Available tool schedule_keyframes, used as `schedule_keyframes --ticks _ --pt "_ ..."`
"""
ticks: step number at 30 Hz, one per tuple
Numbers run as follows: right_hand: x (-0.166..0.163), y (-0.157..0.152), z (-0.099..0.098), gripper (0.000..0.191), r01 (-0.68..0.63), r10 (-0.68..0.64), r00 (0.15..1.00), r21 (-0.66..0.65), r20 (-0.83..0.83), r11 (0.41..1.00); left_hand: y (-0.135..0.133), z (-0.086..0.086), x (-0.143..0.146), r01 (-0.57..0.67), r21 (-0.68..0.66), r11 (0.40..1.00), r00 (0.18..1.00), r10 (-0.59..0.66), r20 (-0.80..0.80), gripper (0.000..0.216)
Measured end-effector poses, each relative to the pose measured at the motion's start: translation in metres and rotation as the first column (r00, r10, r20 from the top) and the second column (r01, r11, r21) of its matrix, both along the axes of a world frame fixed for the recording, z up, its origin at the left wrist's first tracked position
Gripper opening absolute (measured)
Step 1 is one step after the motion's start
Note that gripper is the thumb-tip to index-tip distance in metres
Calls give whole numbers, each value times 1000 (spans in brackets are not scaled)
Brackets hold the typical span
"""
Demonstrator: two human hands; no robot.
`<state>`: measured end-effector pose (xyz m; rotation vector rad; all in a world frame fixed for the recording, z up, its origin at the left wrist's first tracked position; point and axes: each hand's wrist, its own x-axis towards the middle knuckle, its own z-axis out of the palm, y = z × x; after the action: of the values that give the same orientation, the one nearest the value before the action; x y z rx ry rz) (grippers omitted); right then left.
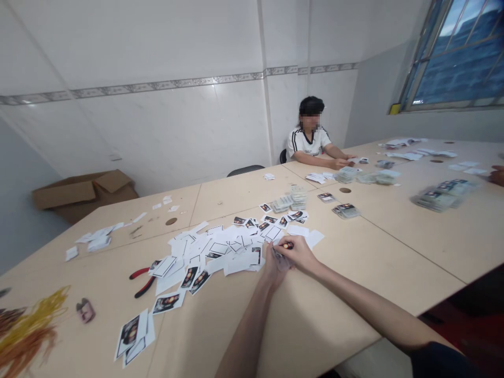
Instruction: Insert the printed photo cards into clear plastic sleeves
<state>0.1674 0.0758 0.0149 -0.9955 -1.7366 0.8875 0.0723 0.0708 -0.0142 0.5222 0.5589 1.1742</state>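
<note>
Both hands meet over the near edge of a heap of cards and paper slips [236,247]. My left hand [271,266] is closed around a clear plastic sleeve [282,262], which is partly hidden by the fingers. From the right, my right hand [300,253] pinches a small dark printed card [287,245] with an orange picture, at the top of the sleeve. Whether the card is inside the sleeve cannot be made out. Just beyond the hands are loose printed cards [297,215] and stacks of clear sleeves [293,198].
Red-handled pliers [144,281] lie left of the heap. Yellow and brown cords [37,320] and a small pink object [85,311] are at the near left. Across the table a co-worker [311,142] handles cards. More sleeve stacks [439,195] stand at right; a cardboard box [84,191] is beyond the left edge.
</note>
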Motion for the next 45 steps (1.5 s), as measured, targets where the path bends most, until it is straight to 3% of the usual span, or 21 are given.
schedule_keyframes --ticks 15,24,45 --pt "0 1 0 19 13 -14 1000 44 22 999 -1 3 1 -3 -17 1000 1000 3 1 39" --pt "0 -4 0 23 5 -6 1000 -53 -11 999 -4 8 4 -16 -17 1000 1000 16 -7 37" --pt "1 -2 1 18 9 -9 999 -11 46 1000 0 0 2 2 -38 999 1000 -1 18 36"
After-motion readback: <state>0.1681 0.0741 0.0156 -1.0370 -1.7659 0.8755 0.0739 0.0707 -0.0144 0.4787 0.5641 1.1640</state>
